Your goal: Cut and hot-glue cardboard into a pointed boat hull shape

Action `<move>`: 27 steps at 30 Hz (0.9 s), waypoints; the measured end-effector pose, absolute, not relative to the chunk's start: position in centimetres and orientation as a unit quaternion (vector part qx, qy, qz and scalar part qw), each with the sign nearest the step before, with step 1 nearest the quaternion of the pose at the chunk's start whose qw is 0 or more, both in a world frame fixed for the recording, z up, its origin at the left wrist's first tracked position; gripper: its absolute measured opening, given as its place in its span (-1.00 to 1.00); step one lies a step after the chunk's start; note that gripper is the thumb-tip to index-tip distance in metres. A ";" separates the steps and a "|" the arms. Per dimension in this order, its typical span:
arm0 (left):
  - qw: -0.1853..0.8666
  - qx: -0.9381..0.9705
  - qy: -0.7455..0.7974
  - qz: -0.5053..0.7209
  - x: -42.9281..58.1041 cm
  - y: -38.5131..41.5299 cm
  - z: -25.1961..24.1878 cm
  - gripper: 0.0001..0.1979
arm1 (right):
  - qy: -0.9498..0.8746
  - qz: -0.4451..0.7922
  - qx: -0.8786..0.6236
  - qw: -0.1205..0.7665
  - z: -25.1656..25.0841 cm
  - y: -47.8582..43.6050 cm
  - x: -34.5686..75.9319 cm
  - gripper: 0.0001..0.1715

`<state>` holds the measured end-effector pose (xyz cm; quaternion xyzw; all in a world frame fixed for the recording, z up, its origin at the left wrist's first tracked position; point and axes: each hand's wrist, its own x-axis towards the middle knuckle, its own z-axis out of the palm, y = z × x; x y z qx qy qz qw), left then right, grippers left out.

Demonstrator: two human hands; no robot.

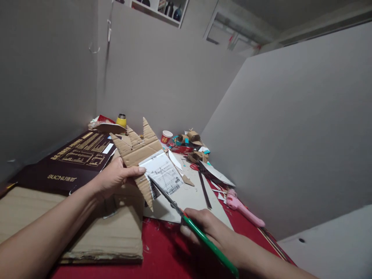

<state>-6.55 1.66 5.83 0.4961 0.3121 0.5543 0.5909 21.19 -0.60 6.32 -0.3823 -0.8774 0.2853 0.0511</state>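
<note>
Green-handled metal scissors [200, 233] sloped up over the near edge of the red table [158, 248], gripped in the right hand [206, 224], fingers curled round the handles, some of them hidden. And out front, held up above the table's middle: a brown corrugated cardboard piece [136, 149] with pointed spikes, a white printed label [164, 168] on its face! The left hand [116, 174] pinched it, thumb flat on the front, the other fingers out of sight behind. One blade [162, 190] lay right across the label; this looked like the cutting step, and the next move seemed to call for a steady left hold and a squeeze of the handles.

Below, a pale flat sheet [192, 199] lay mid-table; flattened brown cardboard [116, 236] took the near left corner, a dark printed box panel [69, 166] beyond it. A pink gun-shaped tool [244, 211] sat by the right edge; a red-and-white paper cup [166, 137] and a yellow bottle [121, 120] stood toward the far edge. Plain grey walls [162, 77] closed in, a white shelf [158, 17] high up.
</note>
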 end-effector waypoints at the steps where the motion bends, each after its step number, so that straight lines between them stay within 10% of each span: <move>1: 0.594 0.493 0.312 0.553 -6.5 1.7 5.9 -0.47 | -0.877 0.294 -0.377 0.052 6.3 -0.6 21.2 -0.62; 27: 0.628 0.495 0.298 0.522 -6.8 1.4 6.1 -0.45 | -0.858 0.374 -0.347 0.060 5.8 -1.3 22.0 -0.30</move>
